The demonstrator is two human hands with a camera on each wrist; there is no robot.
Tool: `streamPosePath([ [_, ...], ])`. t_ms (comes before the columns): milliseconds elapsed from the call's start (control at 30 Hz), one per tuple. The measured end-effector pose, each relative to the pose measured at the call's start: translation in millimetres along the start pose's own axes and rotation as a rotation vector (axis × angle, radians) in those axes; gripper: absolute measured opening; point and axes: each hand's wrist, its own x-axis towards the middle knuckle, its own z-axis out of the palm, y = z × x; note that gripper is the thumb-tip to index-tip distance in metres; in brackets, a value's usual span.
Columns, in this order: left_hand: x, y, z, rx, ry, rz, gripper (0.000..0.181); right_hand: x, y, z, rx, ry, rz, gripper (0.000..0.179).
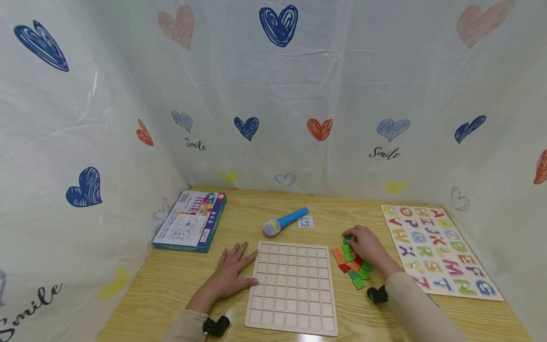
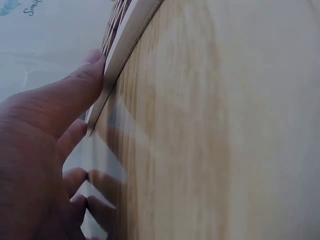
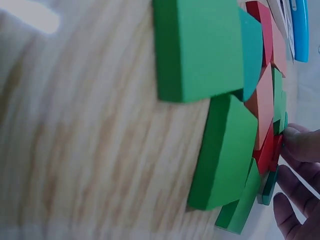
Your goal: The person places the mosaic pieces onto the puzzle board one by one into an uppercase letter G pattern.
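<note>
A pale wooden grid board (image 1: 292, 287) with rows of square cells lies in front of the person. At its left edge the left hand (image 1: 231, 274) rests with fingers spread; in the left wrist view its thumb (image 2: 82, 82) presses the board's side (image 2: 125, 42). Right of the board is a pile of small square tiles, green (image 1: 358, 283), orange (image 1: 338, 256) and red (image 1: 344, 268). The right hand (image 1: 366, 244) reaches over the pile's far end, bent fingertips right at a dark green tile (image 1: 345, 240). I cannot tell whether it pinches that tile.
A blue toy microphone (image 1: 287, 221) lies behind the board, beside a small printed card (image 1: 306, 222). At the back left is a flat box (image 1: 190, 221); at the right, an alphabet puzzle board (image 1: 442, 251). A curtain with hearts (image 1: 278, 95) stands around the table.
</note>
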Motion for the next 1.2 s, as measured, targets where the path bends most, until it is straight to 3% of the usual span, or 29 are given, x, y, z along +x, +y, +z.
streamPosePath([
  [200, 2.2, 1.9, -1.9, 0.028, 0.0, 0.019, 0.079, 2.7, -0.5, -0.8, -0.021, -0.006, 0.026, 0.016],
  [600, 3.9, 1.0, -2.5, 0.004, -0.036, 0.021, 0.083, 7.1, 1.9, -4.0, 0.046, -0.031, 0.065, 0.011],
  [933, 5.4, -1.1, -0.6, -0.003, -0.04, -0.004, 0.083, 1.6, -6.0, -10.4, 0.119, 0.001, 0.029, 0.006],
  [1200, 5.5, -1.3, 1.4, -0.002, -0.037, -0.011, 0.084, 2.1, -25.3, 1.5, 0.241, -0.003, -0.016, 0.008],
])
